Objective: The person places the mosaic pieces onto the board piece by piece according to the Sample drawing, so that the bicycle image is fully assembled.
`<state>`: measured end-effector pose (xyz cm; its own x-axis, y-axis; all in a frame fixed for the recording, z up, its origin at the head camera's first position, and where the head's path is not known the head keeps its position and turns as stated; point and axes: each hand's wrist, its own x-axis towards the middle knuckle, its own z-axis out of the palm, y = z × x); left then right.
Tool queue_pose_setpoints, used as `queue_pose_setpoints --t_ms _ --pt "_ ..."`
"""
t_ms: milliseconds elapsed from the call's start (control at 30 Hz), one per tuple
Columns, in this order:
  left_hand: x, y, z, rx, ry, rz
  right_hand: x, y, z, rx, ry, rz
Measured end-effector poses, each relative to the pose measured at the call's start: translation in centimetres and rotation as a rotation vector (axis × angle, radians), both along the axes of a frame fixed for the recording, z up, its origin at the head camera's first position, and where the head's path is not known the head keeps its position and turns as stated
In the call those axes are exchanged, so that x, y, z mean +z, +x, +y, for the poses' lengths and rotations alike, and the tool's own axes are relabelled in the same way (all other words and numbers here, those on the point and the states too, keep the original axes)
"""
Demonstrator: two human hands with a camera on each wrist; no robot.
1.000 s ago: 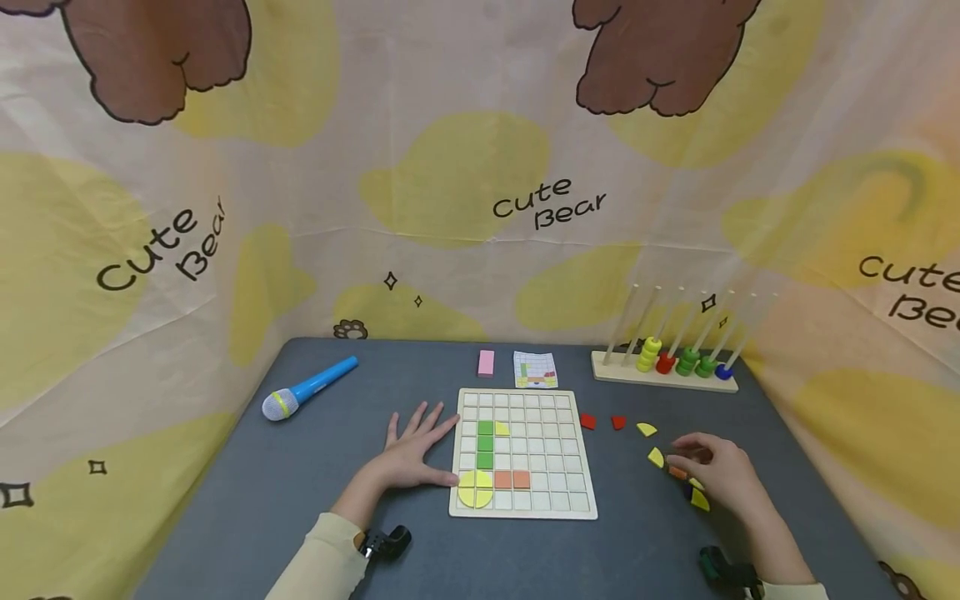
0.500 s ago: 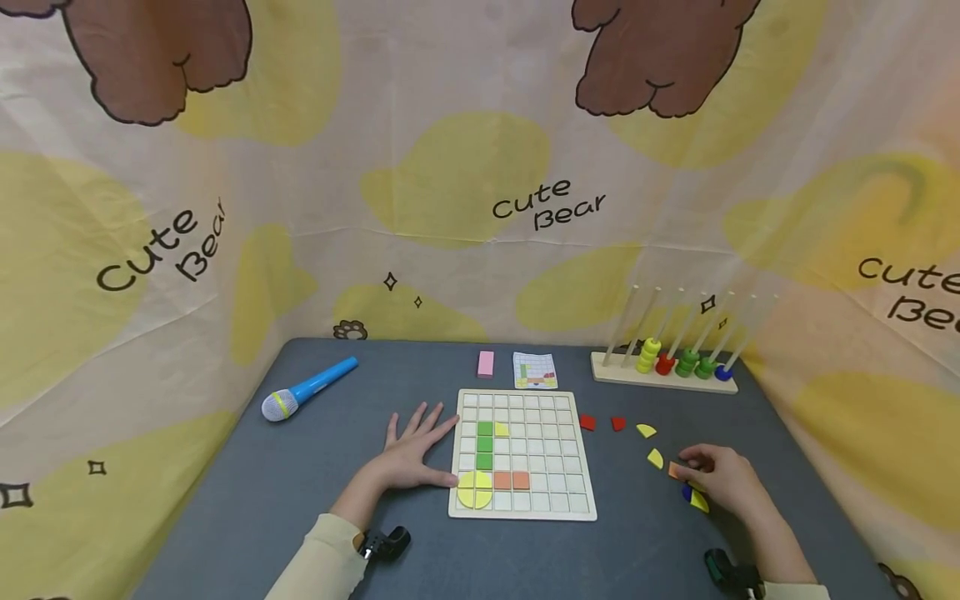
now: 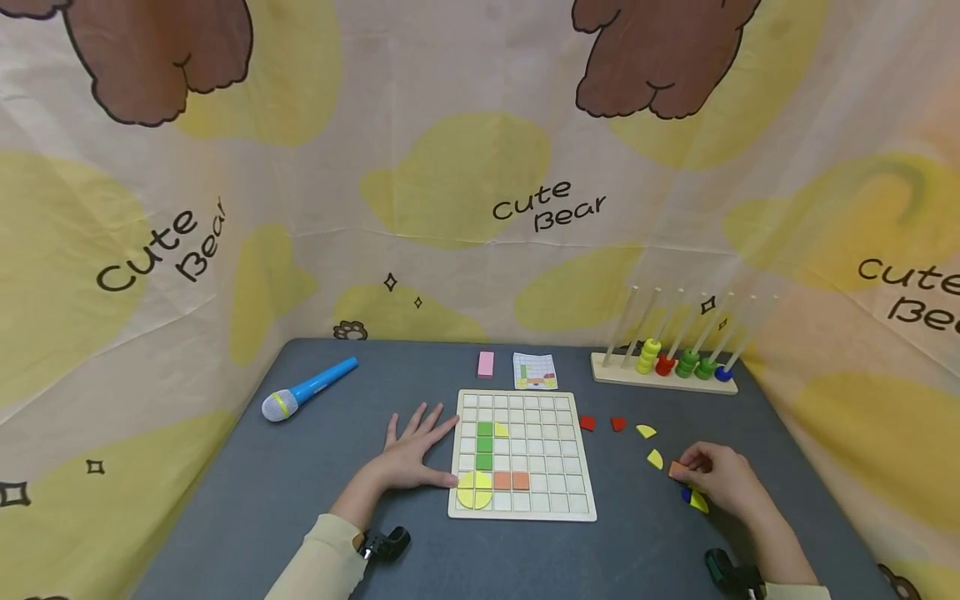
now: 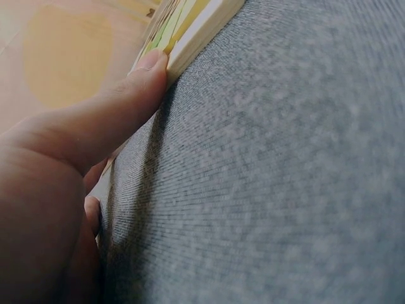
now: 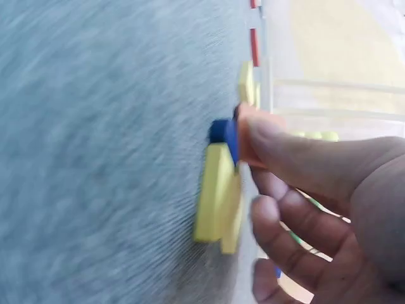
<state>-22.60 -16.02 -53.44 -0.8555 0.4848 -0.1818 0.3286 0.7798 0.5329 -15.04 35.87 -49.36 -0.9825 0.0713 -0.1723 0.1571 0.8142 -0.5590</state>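
Right hand (image 3: 723, 478) pinches orange tile (image 3: 677, 471) between thumb and fingers (small flat piece, presumably suits pinch). Left hand (image 3: 409, 461), fingers outspread, thumb touching grid board (image 3: 557, 456) to its right, likely steadying it.

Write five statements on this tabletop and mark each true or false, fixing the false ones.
1. The right hand pinches an orange piece. True.
2. The left hand grips the blue microphone. False: its thumb touches the edge of the grid board.
3. Three green squares lie in one column on the grid board. True.
4. The pink block sits on top of the printed card. False: it lies apart, to the card's left.
5. Two red pieces lie off the grid board, to its right. True.
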Motion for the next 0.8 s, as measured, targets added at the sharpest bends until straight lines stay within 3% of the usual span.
queue_pose_setpoints --t_ms 333,567,800 --pt "-0.1 0.0 0.0 -0.002 0.003 0.004 1.2 -0.7 -2.4 0.032 -0.054 0.096" --pt "0.0 0.1 0.0 0.0 -0.003 0.003 1.4 -1.5 -5.6 0.112 -0.055 0.133" --pt "-0.1 0.0 0.0 0.001 0.0 0.0 1.1 -2.2 -8.3 0.136 -0.097 0.134"
